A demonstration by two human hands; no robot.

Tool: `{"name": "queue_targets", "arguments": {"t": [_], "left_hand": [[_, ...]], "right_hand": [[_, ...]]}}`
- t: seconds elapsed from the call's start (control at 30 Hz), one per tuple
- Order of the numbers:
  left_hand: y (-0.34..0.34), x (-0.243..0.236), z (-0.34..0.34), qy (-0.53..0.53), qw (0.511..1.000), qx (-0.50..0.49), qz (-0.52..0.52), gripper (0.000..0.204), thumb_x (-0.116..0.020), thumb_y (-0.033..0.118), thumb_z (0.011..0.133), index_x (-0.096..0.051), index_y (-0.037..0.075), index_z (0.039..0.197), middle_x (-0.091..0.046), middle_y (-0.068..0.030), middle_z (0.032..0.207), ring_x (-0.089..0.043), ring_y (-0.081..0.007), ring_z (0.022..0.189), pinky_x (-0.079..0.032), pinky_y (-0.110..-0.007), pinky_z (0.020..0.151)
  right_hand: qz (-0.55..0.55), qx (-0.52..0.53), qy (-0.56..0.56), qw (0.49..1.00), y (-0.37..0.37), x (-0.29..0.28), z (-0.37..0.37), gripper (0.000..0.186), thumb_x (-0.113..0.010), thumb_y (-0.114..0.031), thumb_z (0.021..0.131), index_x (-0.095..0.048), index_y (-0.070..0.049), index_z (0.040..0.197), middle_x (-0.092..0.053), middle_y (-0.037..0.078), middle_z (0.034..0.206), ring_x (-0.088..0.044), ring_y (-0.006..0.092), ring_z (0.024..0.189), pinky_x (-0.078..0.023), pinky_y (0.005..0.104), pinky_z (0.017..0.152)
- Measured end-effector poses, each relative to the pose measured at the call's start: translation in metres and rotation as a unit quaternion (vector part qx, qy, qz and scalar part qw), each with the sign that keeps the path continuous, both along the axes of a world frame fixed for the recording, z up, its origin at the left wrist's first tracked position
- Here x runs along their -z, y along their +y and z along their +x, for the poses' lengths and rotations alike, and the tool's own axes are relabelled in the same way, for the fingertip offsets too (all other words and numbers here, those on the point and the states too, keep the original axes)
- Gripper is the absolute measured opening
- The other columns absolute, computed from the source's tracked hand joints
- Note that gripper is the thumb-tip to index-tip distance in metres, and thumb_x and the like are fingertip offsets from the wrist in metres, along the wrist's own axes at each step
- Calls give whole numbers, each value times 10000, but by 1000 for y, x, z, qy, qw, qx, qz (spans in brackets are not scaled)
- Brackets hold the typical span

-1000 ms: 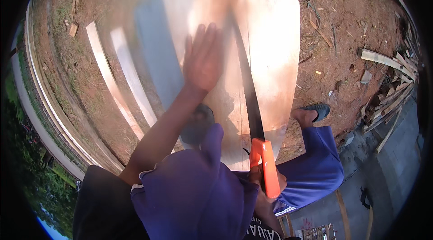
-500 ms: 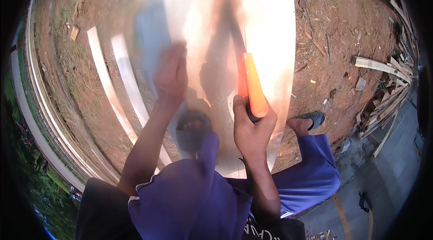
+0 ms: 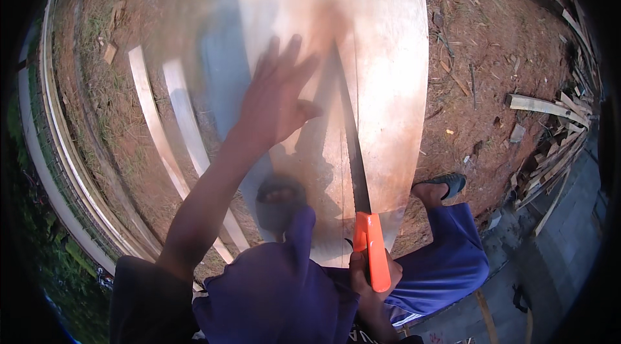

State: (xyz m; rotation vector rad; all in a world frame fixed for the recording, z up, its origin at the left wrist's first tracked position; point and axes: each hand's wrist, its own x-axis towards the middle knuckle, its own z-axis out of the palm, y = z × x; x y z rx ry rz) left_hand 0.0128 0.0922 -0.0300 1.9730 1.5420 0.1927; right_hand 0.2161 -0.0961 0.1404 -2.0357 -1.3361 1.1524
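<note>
A hand saw point(image 3: 353, 150) with an orange handle lies lengthwise over a wide pale plywood sheet point(image 3: 388, 85), its blade pointing away from me. My right hand point(image 3: 375, 279) is wrapped round the handle, low in the view near my lap. The saw's toothed edge faces left, close to a dark line running along the sheet. My left hand point(image 3: 278, 98) is over the sheet, left of the blade, fingers spread and holding nothing. Whether its palm touches the wood I cannot tell. My foot point(image 3: 279, 195) rests on the sheet's near left part.
Two narrow wood strips point(image 3: 152, 111) lie on the dirt at left. Scrap lumber point(image 3: 550, 163) is heaped at right beside grey paving point(image 3: 556, 234). My other foot, in a dark sandal point(image 3: 446, 185), stands right of the sheet. Long rails point(image 3: 71, 169) curve along the far left.
My right hand has drawn the saw back toward my body, so more of the blade shows. My left hand has moved rightward and its fingers have spread.
</note>
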Motion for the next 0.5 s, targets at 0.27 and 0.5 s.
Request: {"name": "queue_targets", "arguments": {"t": [0.27,0.5], "left_hand": [[0,7,15,26,1000,-3,-4,1050,-926,330,636,-440,185,1555,-234,-189,1672,-142,-495,1532,-231,-644,1207],[-5,8,9,39,999,-8,-8,1044,-922,336,637,-443,188,1552,-237,-195,1669,-150,-499,1529,-255,-664,1188]], "right_hand": [[-40,113,99,988,165,104,-29,154,-664,-104,892,-636,23,810,-573,60,595,-508,88,571,-442,326,558],[-32,91,71,993,17,44,-3,124,-706,11,839,-605,43,775,-590,76,605,-525,81,513,-424,276,489]]}}
